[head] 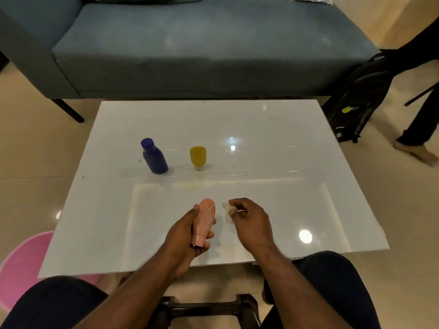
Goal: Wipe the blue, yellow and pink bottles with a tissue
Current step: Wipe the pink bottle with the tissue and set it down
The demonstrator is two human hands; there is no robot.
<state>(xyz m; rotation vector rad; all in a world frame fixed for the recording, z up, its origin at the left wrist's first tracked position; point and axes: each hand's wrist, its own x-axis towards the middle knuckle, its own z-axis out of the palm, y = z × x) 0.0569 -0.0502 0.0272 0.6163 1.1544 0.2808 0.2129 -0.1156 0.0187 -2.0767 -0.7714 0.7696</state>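
Nearest the camera, a seated person's two knees in dark trousers framed the bottom of the view, with a black dumbbell (206, 307) lying on the floor between them. A round pink plastic tub (21, 262) sat on the floor at lower left, partly tucked under the table's near corner.

Both bare forearms reached forward over a glossy white rectangular table (273, 186), whose top reflected several ceiling lights. The left hand (187, 236) was wrapped around a pale pink plastic bottle (204, 219) with thin white crossed lines on it, holding it above the near part of the table, cap end toward the person and base tilted away. Just beside it, the right hand (249, 219) had its fingers curled and pinched around a small crumpled white tissue (227, 213), which stood slightly apart from the bottle.

Farther back on the table, a dark blue plastic bottle (154, 156) stood upright at left centre. To its right, well apart, a yellow plastic bottle (198, 157) stood upside down on its pale cap.

Beyond the table, a blue-grey fabric sofa (190, 55) on dark legs spanned the room on a shiny beige tiled floor (35, 143). At the right, a black backpack (356, 108) with a yellow-green logo rested near the sofa, and another person's dark-trousered leg and bare foot (415, 153) showed at the edge.
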